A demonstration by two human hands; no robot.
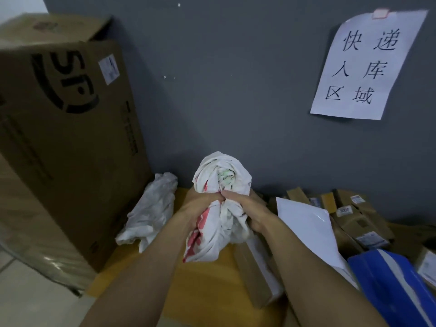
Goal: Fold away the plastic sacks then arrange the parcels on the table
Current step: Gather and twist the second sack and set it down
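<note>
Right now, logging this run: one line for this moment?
left hand, right hand: grip sack | other sack: lying left | parcels: heaped right

Crumpled sack (pixel 151 208) left of held sack (pixel 219 208); parcels (pixel 354 215) right.

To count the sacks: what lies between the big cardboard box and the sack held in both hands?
A second crumpled white sack, on the yellow surface; head view.

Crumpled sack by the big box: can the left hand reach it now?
Likely yes, but only after letting go: the left hand grips the rolled sack; the crumpled sack lies close beside it, nothing between.
</note>
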